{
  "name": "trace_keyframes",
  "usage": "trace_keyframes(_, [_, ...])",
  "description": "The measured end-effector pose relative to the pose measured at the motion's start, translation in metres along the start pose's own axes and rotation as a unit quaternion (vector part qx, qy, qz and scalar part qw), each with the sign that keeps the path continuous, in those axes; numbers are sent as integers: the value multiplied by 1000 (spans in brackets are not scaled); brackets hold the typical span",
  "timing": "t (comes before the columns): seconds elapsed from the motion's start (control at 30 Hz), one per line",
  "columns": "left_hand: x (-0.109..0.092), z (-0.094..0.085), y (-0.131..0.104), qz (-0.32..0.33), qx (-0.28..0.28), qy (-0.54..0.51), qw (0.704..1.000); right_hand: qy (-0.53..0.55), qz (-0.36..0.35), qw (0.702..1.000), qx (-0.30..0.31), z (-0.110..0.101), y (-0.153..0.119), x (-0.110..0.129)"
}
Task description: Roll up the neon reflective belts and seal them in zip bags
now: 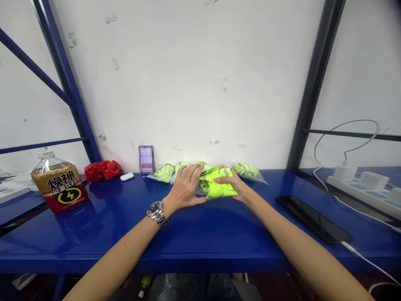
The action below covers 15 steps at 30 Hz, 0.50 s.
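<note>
A folded neon-yellow reflective vest (pixel 219 188), bunched into a small bundle with grey strips, is held just above the blue table. My right hand (pixel 236 184) is closed round its right end, with the thumb lying across the front. At the left end of the bundle is my left hand (pixel 184 188), wearing a metal wristwatch; its thumb and fingers are spread apart round that end. Whether its fingertips press on the fabric I cannot tell. Behind my hands lie several bagged neon-yellow vests, among them a left one (pixel 165 172) and a right one (pixel 247 170), in clear plastic.
A large drink bottle (pixel 61 184) stands at the left, near a red plastic bag (pixel 102 170) and a white earphone case (pixel 127 177). One phone (pixel 146 159) leans upright at the back. Another phone (pixel 313 218), plugged into a cable, lies right, beside a power strip (pixel 372 190).
</note>
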<state>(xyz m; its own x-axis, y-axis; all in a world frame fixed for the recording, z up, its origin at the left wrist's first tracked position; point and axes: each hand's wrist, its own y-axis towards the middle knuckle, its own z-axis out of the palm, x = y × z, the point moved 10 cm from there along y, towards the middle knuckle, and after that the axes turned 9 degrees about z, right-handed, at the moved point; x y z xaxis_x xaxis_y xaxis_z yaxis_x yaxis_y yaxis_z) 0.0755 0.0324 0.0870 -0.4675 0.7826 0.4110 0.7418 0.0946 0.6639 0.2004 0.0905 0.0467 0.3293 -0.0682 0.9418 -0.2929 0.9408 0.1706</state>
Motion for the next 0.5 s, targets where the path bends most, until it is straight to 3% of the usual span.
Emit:
trace_keyframes(0.2, [15, -19, -8, -93, -44, -39, 994, -12, -7, 1000, -11, -5, 0, 4])
trace_keyframes(0.27, [20, -12, -11, -134, -22, -60, 989, -17, -7, 1000, -15, -6, 0, 5])
trace_keyframes(0.4, [22, 20, -16, -183, 56, -162, 968, -34, -10, 999, -15, -3, -1, 6])
trace_keyframes(0.5, [26, 25, -19, -205, 38, -184, 961, -53, -3, 998, -15, -1, -1, 5])
